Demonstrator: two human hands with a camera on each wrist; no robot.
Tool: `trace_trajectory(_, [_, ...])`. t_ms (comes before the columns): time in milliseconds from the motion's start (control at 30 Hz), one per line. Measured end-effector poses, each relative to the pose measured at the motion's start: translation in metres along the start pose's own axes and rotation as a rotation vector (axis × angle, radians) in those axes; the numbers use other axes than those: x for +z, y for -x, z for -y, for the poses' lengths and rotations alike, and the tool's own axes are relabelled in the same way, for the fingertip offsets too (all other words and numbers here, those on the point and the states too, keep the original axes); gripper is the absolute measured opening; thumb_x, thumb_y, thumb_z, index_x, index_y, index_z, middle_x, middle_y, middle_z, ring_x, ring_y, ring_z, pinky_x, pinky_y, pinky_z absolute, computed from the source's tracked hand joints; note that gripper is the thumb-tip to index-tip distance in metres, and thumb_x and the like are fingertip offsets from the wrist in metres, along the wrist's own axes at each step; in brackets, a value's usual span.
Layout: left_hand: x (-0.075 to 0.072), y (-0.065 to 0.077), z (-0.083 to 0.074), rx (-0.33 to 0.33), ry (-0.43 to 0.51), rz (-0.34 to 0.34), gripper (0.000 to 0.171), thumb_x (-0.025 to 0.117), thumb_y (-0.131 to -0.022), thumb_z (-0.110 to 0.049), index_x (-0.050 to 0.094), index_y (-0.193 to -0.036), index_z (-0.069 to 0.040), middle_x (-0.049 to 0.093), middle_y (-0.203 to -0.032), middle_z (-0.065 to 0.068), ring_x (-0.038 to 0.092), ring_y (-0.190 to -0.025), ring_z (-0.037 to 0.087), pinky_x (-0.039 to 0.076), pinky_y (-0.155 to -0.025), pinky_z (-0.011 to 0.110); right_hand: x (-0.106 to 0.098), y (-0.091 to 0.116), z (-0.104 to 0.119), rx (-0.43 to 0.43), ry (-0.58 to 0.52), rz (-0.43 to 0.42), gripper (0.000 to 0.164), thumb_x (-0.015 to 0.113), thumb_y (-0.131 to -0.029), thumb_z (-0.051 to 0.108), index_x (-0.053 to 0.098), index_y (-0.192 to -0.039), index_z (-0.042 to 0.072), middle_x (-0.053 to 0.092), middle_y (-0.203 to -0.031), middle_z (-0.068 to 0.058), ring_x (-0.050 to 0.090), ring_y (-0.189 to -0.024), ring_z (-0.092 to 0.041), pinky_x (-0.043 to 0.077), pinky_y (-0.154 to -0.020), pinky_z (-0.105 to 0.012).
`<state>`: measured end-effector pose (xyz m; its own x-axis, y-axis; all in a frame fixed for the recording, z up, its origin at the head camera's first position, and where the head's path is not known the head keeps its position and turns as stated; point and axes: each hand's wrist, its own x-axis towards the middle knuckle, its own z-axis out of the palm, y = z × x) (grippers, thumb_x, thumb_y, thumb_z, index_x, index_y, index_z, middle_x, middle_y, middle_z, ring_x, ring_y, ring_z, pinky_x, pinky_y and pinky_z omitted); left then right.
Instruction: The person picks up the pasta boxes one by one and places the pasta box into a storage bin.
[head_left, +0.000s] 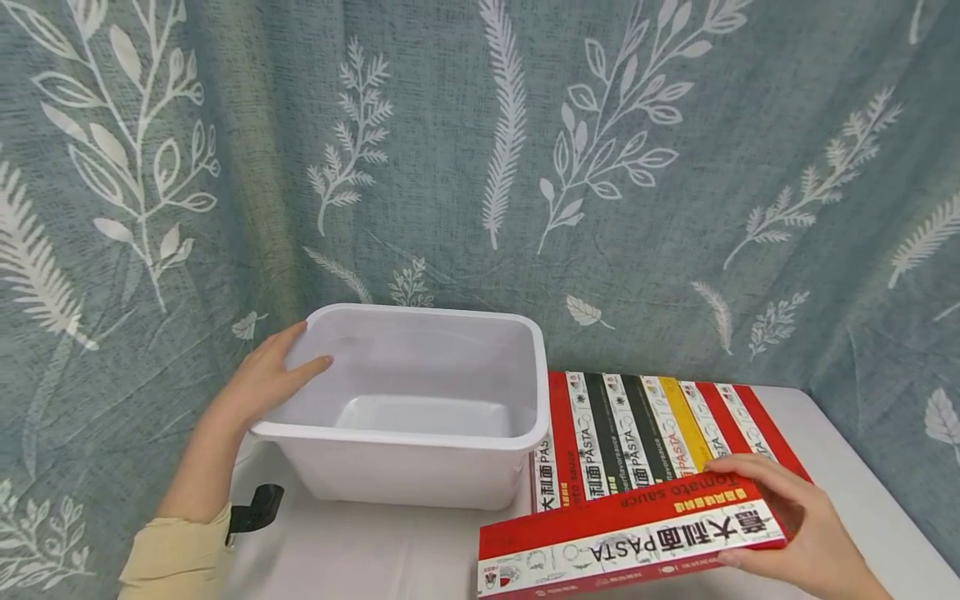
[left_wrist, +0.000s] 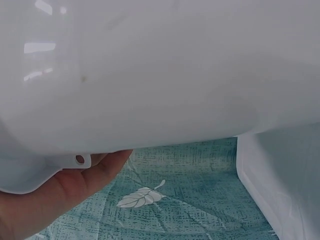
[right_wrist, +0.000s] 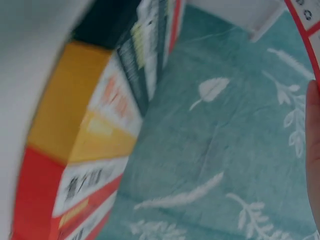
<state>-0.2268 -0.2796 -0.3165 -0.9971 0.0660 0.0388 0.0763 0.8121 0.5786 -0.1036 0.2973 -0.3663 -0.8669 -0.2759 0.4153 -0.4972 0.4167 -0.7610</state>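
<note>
A white plastic tub (head_left: 420,437) stands on the table in the head view, its inside showing bare. At its left end my left hand (head_left: 272,379) grips the rim, thumb inside and fingers outside. In the left wrist view, fingers (left_wrist: 107,167) show below the tub wall (left_wrist: 160,90). My right hand (head_left: 798,517) holds a red and white pasta box (head_left: 622,537) by its right end, thumb on the near edge and fingers on the far edge. This box is tilted, in front of a row of pasta boxes (head_left: 600,433). The right wrist view shows only an edge of the held box (right_wrist: 311,37).
The pasta boxes in the row lie side by side, red, black and yellow, right of the tub. A white table (head_left: 360,542) carries everything. A patterned teal curtain (head_left: 450,167) hangs behind and at both sides. Beside my left sleeve is a black device (head_left: 258,508).
</note>
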Motion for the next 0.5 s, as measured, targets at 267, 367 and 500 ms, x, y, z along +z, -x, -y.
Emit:
trace_trajectory(267, [-0.001,0.000,-0.001,0.021,0.001,-0.004,0.085,0.051,-0.099,-0.047,0.017,-0.150,0.011,0.017,-0.150,0.039,0.018,-0.135,0.058,0.021,-0.103,0.071,0.007,-0.031,0.025,0.014,-0.333,-0.205,0.063,0.064,-0.074,-0.021,0.054,-0.134,-0.002,0.061,-0.125,-0.003,0.057,-0.099,-0.014,0.056,-0.072,-0.023])
trace_trajectory(367, [-0.001,0.000,-0.001,0.022,0.008,-0.003,0.083,0.052,-0.099,-0.047,0.020,-0.150,0.010,0.018,-0.150,0.039,0.018,-0.135,0.058,0.021,-0.103,0.071,0.016,-0.049,0.040,0.070,-0.366,-0.279,0.059,0.064,-0.079,-0.017,0.055,-0.134,0.001,0.059,-0.125,-0.005,0.058,-0.099,-0.017,0.057,-0.071,-0.026])
trace_trajectory(500, [-0.001,-0.001,0.000,0.020,0.014,-0.003,0.083,0.052,-0.099,-0.047,0.021,-0.150,0.010,0.018,-0.150,0.038,0.018,-0.135,0.058,0.021,-0.103,0.071,0.029,-0.077,0.055,0.084,-0.345,-0.304,0.057,0.069,-0.081,-0.014,0.057,-0.134,0.003,0.058,-0.128,-0.007,0.056,-0.103,-0.019,0.057,-0.073,-0.025])
